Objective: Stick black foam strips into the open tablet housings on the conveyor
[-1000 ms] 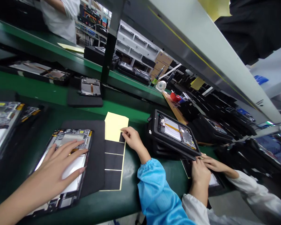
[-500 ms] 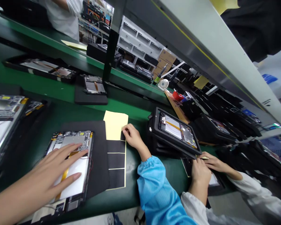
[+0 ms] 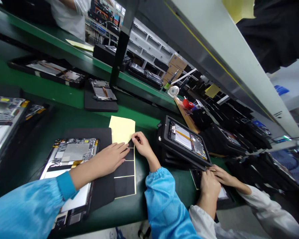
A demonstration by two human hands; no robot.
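A sheet of black rectangular stickers (image 3: 124,185) on pale yellow backing (image 3: 122,127) lies on the green bench. My right hand (image 3: 142,145) pinches the edge of a black sticker (image 3: 131,144) at the sheet's right side. Across the sheet from the left reaches my left hand (image 3: 112,157), fingers stretched out and lying on the stickers near the right fingertips. Under my left forearm is an opened tablet (image 3: 76,151), its circuit board and white battery area showing. It rests partly on a black foam pad (image 3: 103,189).
At right stands a stack of black trays (image 3: 186,141) with an opened tablet on top. Beyond it, a co-worker's hands (image 3: 211,184) work on another device. More opened tablets (image 3: 2,114) lie left and behind. A metal post (image 3: 118,53) rises at the back.
My left hand has moved right, from over the opened tablet onto the sticker sheet. My right hand stays at the sheet's edge, nearly unmoved.
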